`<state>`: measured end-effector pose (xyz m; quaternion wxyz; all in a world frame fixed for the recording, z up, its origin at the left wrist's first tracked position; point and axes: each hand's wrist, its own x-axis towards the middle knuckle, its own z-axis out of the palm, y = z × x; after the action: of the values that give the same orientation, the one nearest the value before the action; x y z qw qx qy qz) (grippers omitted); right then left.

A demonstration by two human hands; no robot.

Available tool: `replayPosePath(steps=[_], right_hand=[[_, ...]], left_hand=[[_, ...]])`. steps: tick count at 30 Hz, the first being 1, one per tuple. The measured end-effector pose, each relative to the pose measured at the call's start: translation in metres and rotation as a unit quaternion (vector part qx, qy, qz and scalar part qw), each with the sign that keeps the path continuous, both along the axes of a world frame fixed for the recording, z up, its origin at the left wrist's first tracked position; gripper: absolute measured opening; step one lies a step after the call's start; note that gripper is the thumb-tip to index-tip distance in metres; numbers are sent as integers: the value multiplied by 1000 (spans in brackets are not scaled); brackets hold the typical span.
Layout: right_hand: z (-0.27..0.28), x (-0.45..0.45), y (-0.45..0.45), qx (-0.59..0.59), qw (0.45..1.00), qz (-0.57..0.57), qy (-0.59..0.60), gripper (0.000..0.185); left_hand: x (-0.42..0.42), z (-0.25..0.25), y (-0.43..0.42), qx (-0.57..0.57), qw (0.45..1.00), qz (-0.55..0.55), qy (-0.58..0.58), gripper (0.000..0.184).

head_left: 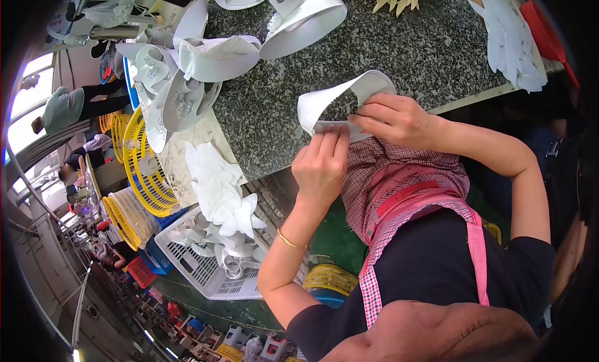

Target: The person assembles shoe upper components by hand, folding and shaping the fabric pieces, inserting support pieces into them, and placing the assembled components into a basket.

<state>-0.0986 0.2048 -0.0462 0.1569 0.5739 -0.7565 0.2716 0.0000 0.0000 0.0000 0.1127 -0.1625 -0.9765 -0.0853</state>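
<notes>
A white curved shoe upper [324,103], bent into a loop, is held just over the near edge of the speckled stone tabletop [274,106]. My left hand [321,168], with a gold bracelet on its wrist, pinches the near lower edge of the upper. On the right side my right hand [396,122] grips the other end, its fingers curled over the rim. Both thumbs are mostly hidden. Farther up the table lie more white uppers [221,57], some with sparkling stones [182,103].
White cut pieces [221,187] are stacked left of me, above a white plastic basket [209,278] of white parts. Yellow baskets [140,168] stand beyond. Another white stack [508,44] and a red object [541,31] are at right. Co-workers [65,109] are at far left.
</notes>
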Motion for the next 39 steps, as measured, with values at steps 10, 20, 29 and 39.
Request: replayPosePath(steps=[10, 20, 29, 39], right_hand=[[4, 3, -5, -34, 999, 19, 14, 30], [4, -1, 24, 7, 995, 76, 58, 35], [22, 22, -21, 71, 997, 6, -1, 36], [39, 21, -38, 162, 968, 85, 172, 18]], left_hand=[[1, -5, -6, -76, 994, -39, 69, 28], [12, -10, -13, -93, 990, -84, 64, 28], [17, -10, -23, -29, 992, -106, 66, 25], [30, 5, -14, -266, 957, 36, 111, 21]])
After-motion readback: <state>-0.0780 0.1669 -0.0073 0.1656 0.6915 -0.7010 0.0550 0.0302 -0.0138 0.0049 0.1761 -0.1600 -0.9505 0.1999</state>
